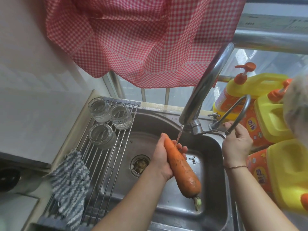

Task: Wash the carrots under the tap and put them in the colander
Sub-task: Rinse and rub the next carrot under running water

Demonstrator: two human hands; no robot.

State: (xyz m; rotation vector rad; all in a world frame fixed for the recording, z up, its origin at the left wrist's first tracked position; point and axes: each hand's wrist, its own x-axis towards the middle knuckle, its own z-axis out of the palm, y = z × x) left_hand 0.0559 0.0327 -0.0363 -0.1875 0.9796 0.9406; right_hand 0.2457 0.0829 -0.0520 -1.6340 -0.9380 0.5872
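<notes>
A large orange carrot with a short green stub lies over the steel sink, its thin end up under a thin stream of water from the tap. My left hand grips the carrot from underneath, fingers curled round its upper part. My right hand is at the tap's looped metal lever, fingers wrapped round its lower end. No colander is in view.
A roll-up drying rack covers the sink's left side with three upturned glass jars and a grey-white cloth. Yellow detergent bottles crowd the right. A red checked curtain hangs above. The drain sits left of the carrot.
</notes>
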